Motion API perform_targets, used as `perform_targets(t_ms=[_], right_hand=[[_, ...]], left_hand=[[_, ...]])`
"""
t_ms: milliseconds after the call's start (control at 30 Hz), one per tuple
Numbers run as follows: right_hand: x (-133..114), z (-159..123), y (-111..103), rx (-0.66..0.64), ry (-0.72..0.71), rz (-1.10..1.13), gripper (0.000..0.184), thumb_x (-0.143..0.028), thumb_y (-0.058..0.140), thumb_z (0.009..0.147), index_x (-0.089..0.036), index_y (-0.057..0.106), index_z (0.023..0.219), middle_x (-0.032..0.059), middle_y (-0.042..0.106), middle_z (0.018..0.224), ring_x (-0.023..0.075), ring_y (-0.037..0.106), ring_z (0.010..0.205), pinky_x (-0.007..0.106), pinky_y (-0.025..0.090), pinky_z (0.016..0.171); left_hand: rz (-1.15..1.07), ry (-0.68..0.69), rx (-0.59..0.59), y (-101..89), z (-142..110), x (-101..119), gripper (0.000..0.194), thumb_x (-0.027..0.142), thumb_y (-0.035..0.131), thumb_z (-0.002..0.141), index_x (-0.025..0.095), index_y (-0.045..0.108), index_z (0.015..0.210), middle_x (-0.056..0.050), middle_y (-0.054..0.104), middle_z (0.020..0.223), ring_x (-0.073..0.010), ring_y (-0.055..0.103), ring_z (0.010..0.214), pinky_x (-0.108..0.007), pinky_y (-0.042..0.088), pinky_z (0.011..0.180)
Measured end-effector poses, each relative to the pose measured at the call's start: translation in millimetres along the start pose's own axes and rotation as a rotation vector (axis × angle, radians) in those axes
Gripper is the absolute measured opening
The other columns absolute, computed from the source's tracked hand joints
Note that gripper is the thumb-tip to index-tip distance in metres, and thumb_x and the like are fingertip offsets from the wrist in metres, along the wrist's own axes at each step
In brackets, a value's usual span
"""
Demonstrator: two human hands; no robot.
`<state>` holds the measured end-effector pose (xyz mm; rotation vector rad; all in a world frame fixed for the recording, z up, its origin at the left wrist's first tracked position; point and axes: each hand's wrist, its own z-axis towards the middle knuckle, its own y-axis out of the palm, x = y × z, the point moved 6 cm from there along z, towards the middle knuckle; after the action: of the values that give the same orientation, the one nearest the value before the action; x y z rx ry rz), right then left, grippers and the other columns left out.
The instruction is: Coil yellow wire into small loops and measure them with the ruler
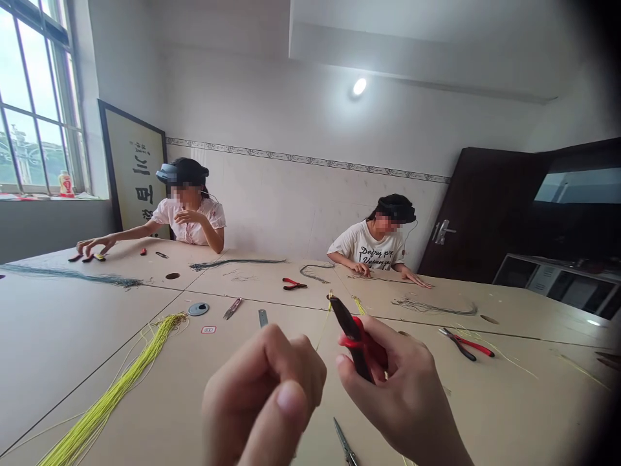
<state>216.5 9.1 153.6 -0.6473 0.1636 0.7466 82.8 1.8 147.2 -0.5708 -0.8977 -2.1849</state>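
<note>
My right hand (398, 375) is wrapped round a pair of pliers (356, 330) with red and black handles, held up over the table. At the jaw tips is a small gold-coloured piece (330, 295), too small to make out fully. A thin yellow cord (326, 323) runs down from it toward my left hand (266, 395). The left fingers are curled closed at the cord's lower end, so the grip itself is hidden. Below my hands lies a pointed metal tool (344, 441), cut off by the frame edge.
A bundle of yellow cords (121, 382) lies at left on the table (160, 421). Snips (233, 309), a metal ruler (262, 318), a round grommet (198, 309) and other pliers (466, 343) lie around. Two people (191, 210) (371, 236) sit opposite with grey cord bundles.
</note>
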Motion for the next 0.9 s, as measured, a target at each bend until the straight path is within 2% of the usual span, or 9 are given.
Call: perform_targets(t_ms=[133,267,400,533,600,700,767,833,900], right_hand=[[-1,1,-4,-0.034,-0.054,-0.057,0.008,-0.018,0.050,0.071,-0.022,0.049,0.064,-0.0064,0.044,0.049,0.0079,0.038,0.041,0.017,0.034,0.035],[-5,0,-5,-0.022,-0.117,-0.090,0.008,-0.015,0.051,0.069,-0.022,0.051,0.065,-0.0070,0.042,0.049,0.0079,0.037,0.040,0.018,0.033,0.035],[-5,-1,-5,-0.050,-0.094,-0.075,0.007,-0.016,0.052,0.070,-0.022,0.052,0.068,-0.0068,0.043,0.051,0.0082,0.038,0.042,0.017,0.033,0.036],[4,3,-7,-0.051,0.014,0.024,0.011,-0.028,0.049,0.083,-0.021,0.048,0.074,-0.0050,0.046,0.057,0.0089,0.043,0.046,0.019,0.039,0.041],[18,7,4,-0.131,0.095,-0.015,0.012,-0.031,0.047,0.086,-0.021,0.050,0.080,-0.0032,0.051,0.063,0.0102,0.050,0.052,0.021,0.044,0.047],[52,4,35,-0.262,0.159,-0.136,0.010,-0.028,0.054,0.085,-0.018,0.058,0.086,0.0014,0.061,0.075,0.0124,0.057,0.061,0.023,0.045,0.053],[78,-7,59,-0.281,0.164,-0.178,0.014,-0.026,0.059,0.083,-0.016,0.060,0.073,0.0001,0.058,0.066,0.0102,0.053,0.053,0.022,0.040,0.047],[102,-26,82,-0.283,0.159,-0.193,0.028,-0.031,0.063,0.085,-0.014,0.054,0.064,-0.0063,0.048,0.054,0.0055,0.043,0.044,0.018,0.036,0.043],[118,-45,99,-0.215,0.145,-0.189,0.028,-0.033,0.060,0.089,-0.015,0.056,0.068,-0.0060,0.049,0.057,0.0061,0.048,0.048,0.018,0.039,0.046]], left_hand=[[0.029,-0.232,0.064,-12.8,10,-11,0.021,0.037,0.061,0.085,0.024,0.046,0.085,0.007,0.047,0.062,-0.0051,0.037,0.047,-0.020,0.031,0.049],[0.111,-0.399,0.070,-13.9,14,-22,0.017,0.035,0.059,0.087,0.023,0.049,0.093,0.009,0.044,0.058,-0.0021,0.032,0.042,-0.016,0.025,0.043],[0.220,-0.370,0.033,-13.0,18,-19,0.024,0.036,0.060,0.087,0.017,0.054,0.074,0.007,0.040,0.051,-0.0028,0.033,0.044,-0.015,0.022,0.042],[0.297,-0.287,0.095,-20.0,20,-11,0.026,0.035,0.063,0.085,0.017,0.052,0.069,0.007,0.039,0.050,-0.0040,0.035,0.046,-0.015,0.027,0.044],[0.296,-0.273,0.116,-22.3,21,-9,0.026,0.035,0.063,0.084,0.018,0.052,0.068,0.007,0.039,0.050,-0.0043,0.035,0.046,-0.015,0.029,0.044],[0.315,-0.264,0.135,-23.4,20,-8,0.026,0.036,0.064,0.084,0.019,0.053,0.068,0.007,0.040,0.051,-0.0047,0.036,0.048,-0.014,0.031,0.045],[0.346,-0.236,0.146,-23.5,18,-5,0.026,0.037,0.064,0.084,0.019,0.054,0.068,0.006,0.041,0.052,-0.0050,0.038,0.049,-0.012,0.032,0.045],[0.387,-0.198,0.159,-24.2,15,0,0.025,0.039,0.065,0.083,0.021,0.055,0.069,0.006,0.042,0.053,-0.0055,0.039,0.050,-0.011,0.034,0.045],[0.423,-0.158,0.173,-25.7,13,4,0.025,0.041,0.067,0.081,0.022,0.055,0.070,0.006,0.042,0.053,-0.0060,0.041,0.050,-0.011,0.035,0.043]])
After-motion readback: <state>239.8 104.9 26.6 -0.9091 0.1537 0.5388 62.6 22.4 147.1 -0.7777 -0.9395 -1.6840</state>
